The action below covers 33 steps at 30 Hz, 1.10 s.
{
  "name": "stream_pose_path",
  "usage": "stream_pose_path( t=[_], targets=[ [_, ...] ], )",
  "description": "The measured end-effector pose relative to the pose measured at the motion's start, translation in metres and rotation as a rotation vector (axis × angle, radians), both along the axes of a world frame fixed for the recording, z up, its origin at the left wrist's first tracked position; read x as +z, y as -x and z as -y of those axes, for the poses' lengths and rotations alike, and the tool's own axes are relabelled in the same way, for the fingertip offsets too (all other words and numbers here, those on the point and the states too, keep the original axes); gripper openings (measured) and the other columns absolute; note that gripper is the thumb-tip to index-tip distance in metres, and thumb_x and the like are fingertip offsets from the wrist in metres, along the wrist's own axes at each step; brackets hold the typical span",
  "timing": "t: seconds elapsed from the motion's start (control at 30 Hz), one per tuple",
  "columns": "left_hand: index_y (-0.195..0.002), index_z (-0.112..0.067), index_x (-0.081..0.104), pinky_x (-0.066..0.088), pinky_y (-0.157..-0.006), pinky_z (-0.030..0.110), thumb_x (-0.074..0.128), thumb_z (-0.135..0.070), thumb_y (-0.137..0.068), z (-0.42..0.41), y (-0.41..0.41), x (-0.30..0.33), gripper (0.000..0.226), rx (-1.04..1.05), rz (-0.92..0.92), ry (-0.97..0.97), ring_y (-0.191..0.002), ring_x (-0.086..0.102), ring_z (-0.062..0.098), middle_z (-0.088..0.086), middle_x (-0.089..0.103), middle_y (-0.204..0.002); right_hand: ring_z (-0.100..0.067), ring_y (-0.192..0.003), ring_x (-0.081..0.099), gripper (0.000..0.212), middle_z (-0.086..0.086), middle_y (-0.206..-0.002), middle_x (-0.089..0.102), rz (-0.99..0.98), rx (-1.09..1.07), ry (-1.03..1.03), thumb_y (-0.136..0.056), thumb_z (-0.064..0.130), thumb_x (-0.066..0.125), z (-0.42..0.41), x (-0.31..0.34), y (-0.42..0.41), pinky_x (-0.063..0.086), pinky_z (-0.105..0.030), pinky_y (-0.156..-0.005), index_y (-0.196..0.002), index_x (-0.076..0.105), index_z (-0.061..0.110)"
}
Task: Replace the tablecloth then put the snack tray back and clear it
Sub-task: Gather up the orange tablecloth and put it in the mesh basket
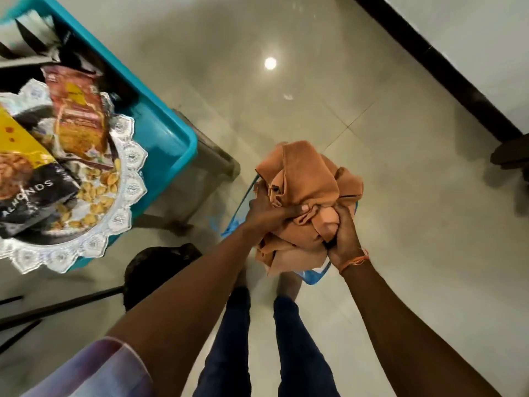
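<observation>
An orange tablecloth, bunched into a bundle, is being clenched by the fingers of the left hand and the right hand above a blue basket on the tiled floor. The silver snack tray, loaded with packets, is resting on a teal tub well apart. Loose folds are best being gathered inward, so that nothing is being trailed over the basket rim.

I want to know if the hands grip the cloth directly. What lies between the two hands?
In the head view, only the bunched orange cloth lies between the left hand and the right hand; both are closed on its folds.
</observation>
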<state>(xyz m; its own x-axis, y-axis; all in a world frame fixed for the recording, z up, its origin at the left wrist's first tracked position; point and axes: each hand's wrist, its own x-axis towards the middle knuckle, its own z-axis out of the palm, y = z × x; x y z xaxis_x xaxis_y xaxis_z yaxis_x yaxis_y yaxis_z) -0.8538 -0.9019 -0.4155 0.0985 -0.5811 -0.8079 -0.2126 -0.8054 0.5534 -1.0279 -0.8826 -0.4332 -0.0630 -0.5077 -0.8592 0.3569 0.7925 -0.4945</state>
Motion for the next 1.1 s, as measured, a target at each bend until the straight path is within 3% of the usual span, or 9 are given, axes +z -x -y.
stream_pose_path(
  t=[0.13,0.33,0.53,0.63,0.7,0.77,0.93,1.0,1.1],
  targets=[
    [-0.150,-0.047,0.006,0.035,-0.111,0.056,0.084,-0.077,-0.028,0.015,-0.008,-0.034,0.148,0.014,0.036,-0.037,-0.140,0.034,0.029,0.002,0.032,-0.154,-0.025,-0.109,0.065,0.065,-0.007,-0.115,0.071,-0.173,0.035,0.053,-0.067,0.061,0.061,0.016,-0.022,-0.014,0.051,-0.044,-0.099,-0.118,0.067,0.022],
    [-0.150,-0.029,0.026,0.038,-0.111,0.046,0.090,-0.053,-0.056,0.009,-0.021,-0.044,0.116,0.006,0.090,-0.061,-0.135,0.041,0.027,0.003,0.043,-0.146,-0.018,-0.100,0.065,0.053,-0.001,-0.109,0.070,-0.450,0.126,0.197,-0.074,0.055,0.054,0.015,-0.033,-0.034,0.052,-0.037,-0.093,-0.116,0.063,0.024],
    [-0.156,-0.021,0.007,0.033,-0.113,0.051,0.060,-0.089,-0.058,-0.017,-0.017,-0.039,0.130,-0.245,0.262,-0.158,-0.140,0.035,0.037,0.012,0.028,-0.158,-0.022,-0.097,0.065,0.064,0.002,-0.095,0.071,-0.439,0.083,0.009,-0.061,0.069,0.047,0.005,-0.024,-0.035,0.053,-0.037,-0.087,-0.108,0.065,0.028],
    [-0.148,-0.028,0.033,0.049,-0.100,0.046,0.063,-0.092,-0.049,-0.021,-0.027,-0.038,0.122,-0.210,0.115,-0.124,-0.124,0.056,0.027,0.000,0.052,-0.143,-0.023,-0.092,0.061,0.075,0.011,-0.076,0.073,-0.291,0.090,-0.042,-0.043,0.076,0.059,-0.002,-0.027,-0.021,0.054,-0.035,-0.086,-0.097,0.062,0.024],
    [-0.124,-0.031,0.060,0.058,-0.087,0.042,0.070,-0.083,-0.056,-0.020,-0.040,-0.040,0.086,-0.185,0.009,-0.107,-0.103,0.069,0.020,-0.003,0.070,-0.115,-0.019,-0.085,0.060,0.066,0.017,-0.066,0.070,-0.215,0.096,0.008,-0.055,0.074,0.059,-0.001,-0.025,-0.015,0.052,-0.023,-0.071,-0.096,0.059,0.023],
    [-0.106,-0.032,0.066,0.059,-0.084,0.036,0.076,-0.071,-0.062,-0.017,-0.052,-0.040,0.060,-0.167,-0.087,-0.127,-0.093,0.071,0.015,-0.005,0.074,-0.101,-0.015,-0.088,0.064,0.037,0.009,-0.084,0.072,-0.288,0.019,0.051,-0.086,0.058,0.047,0.007,-0.031,-0.010,0.052,-0.028,-0.077,-0.098,0.064,0.028],
    [-0.130,-0.039,0.039,0.055,-0.072,0.021,0.083,-0.037,-0.074,-0.014,-0.074,-0.019,0.071,-0.313,-0.406,-0.221,-0.099,0.062,0.007,-0.016,0.060,-0.112,-0.022,-0.103,0.063,0.042,-0.005,-0.112,0.071,-0.301,0.006,0.016,-0.088,0.060,0.045,0.025,-0.027,-0.018,0.052,-0.038,-0.091,-0.107,0.070,0.031],
    [-0.126,-0.036,0.043,0.057,-0.073,0.030,0.088,-0.043,-0.062,-0.020,-0.084,-0.015,0.078,-0.378,-0.377,-0.275,-0.096,0.065,0.016,-0.003,0.065,-0.110,-0.025,-0.105,0.062,0.035,-0.009,-0.114,0.068,-0.349,0.006,-0.049,-0.093,0.048,0.046,0.022,-0.037,-0.011,0.049,-0.037,-0.092,-0.110,0.067,0.025],
    [-0.111,-0.026,0.055,0.053,-0.055,0.026,0.075,-0.051,-0.079,-0.028,-0.080,-0.020,0.046,-0.537,-0.071,-0.231,-0.085,0.068,0.023,0.000,0.067,-0.094,-0.037,-0.133,0.039,0.042,-0.027,-0.145,0.040,-0.495,0.169,-0.204,-0.103,0.017,0.035,0.006,-0.066,-0.003,0.032,-0.029,-0.106,-0.139,0.042,-0.004]
  ],
)
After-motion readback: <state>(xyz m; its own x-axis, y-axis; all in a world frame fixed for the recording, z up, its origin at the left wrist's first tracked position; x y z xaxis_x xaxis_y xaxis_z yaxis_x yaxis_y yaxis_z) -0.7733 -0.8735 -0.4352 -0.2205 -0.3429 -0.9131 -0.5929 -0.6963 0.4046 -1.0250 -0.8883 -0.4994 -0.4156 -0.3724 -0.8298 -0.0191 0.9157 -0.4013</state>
